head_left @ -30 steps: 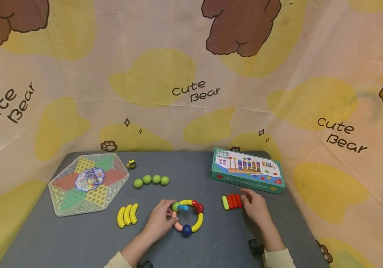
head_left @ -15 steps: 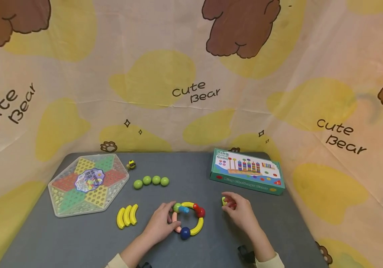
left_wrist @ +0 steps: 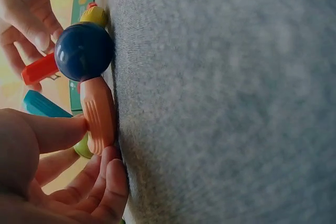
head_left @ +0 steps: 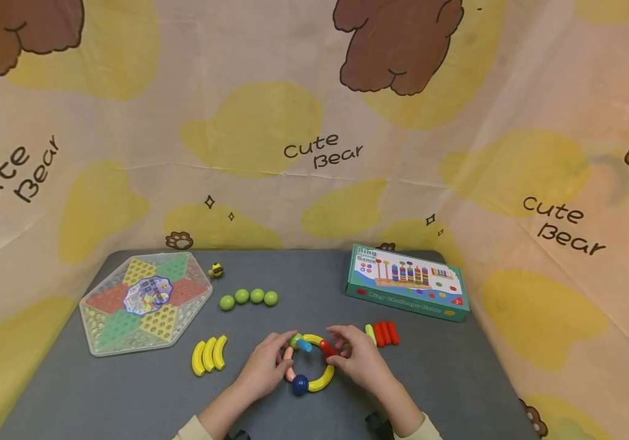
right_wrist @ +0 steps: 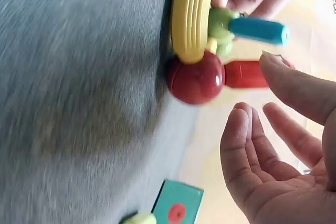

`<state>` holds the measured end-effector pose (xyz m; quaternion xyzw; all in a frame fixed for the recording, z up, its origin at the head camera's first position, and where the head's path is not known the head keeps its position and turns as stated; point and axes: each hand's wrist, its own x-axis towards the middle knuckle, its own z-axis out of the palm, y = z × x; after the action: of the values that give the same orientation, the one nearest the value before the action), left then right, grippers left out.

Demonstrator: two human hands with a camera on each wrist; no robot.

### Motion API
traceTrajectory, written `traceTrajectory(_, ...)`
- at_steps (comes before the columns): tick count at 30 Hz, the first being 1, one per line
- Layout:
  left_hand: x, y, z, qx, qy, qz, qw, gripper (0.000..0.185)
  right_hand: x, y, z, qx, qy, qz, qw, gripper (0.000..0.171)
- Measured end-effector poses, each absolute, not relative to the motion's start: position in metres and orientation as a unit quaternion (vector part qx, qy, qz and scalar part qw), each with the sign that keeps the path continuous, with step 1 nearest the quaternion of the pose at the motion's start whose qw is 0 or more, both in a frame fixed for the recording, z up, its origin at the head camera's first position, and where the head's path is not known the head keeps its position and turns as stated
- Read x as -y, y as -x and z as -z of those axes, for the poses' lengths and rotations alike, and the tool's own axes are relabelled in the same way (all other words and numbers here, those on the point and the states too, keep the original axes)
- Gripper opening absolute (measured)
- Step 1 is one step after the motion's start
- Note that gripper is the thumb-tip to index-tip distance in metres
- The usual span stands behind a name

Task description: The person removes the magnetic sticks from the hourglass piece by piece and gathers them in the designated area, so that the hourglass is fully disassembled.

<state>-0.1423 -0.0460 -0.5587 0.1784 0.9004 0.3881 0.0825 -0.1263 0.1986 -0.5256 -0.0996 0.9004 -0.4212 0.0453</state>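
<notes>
A ring of curved rods and balls lies on the grey table, with a blue ball [head_left: 300,384] at its near side and a yellow curved rod [head_left: 321,380] beside it. My left hand [head_left: 264,366] pinches the ring's pink curved rod [left_wrist: 98,114] between thumb and fingers. A light-blue stick [head_left: 304,345] stands up from the green ball [right_wrist: 220,23]. At the ring's right, my right hand [head_left: 363,362] holds its fingers apart around the red stick [right_wrist: 245,74], which rises from the red ball [right_wrist: 197,80]. Whether the thumb touches that stick I cannot tell.
Red sticks [head_left: 386,333] and a pale-green one [head_left: 370,332] lie to the right. Yellow curved rods [head_left: 209,354] are at left, green balls [head_left: 249,296] behind them. A hexagonal game case [head_left: 146,304], a bee toy [head_left: 216,269] and a green game box [head_left: 407,281] stand farther back.
My right hand has moved left from the row of red sticks to the ring's right side. The ring has shifted and turned slightly, while my left hand stays at its left side.
</notes>
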Motion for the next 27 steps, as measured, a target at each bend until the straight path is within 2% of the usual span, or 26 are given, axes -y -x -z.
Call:
traceTrajectory(5,0.049,0.143,0.561,-0.899,-0.192,-0.381,0.101,0.065,-0.190,0.130,0.532,-0.904,0.108,0.410,0.051,0.050)
traceTrajectory(10,0.049,0.140,0.560,-0.895,-0.206,-0.365,0.153,0.103,-0.188,0.132,0.539,-0.912,0.105,0.393,0.043,0.039)
traceTrajectory(13,0.047,0.138,0.560,-0.896,-0.200,-0.360,0.167,0.115,-0.187,0.132,0.539,-0.920,0.104,0.376,0.034,0.030)
traceTrajectory(17,0.046,0.137,0.559,-0.896,-0.192,-0.364,0.166,0.117,-0.185,0.132,0.539,-0.927,0.101,0.360,0.032,0.026)
traceTrajectory(27,0.046,0.137,0.558,-0.889,-0.184,-0.379,0.178,0.116,-0.184,0.132,0.540,-0.932,0.065,0.354,0.033,0.030)
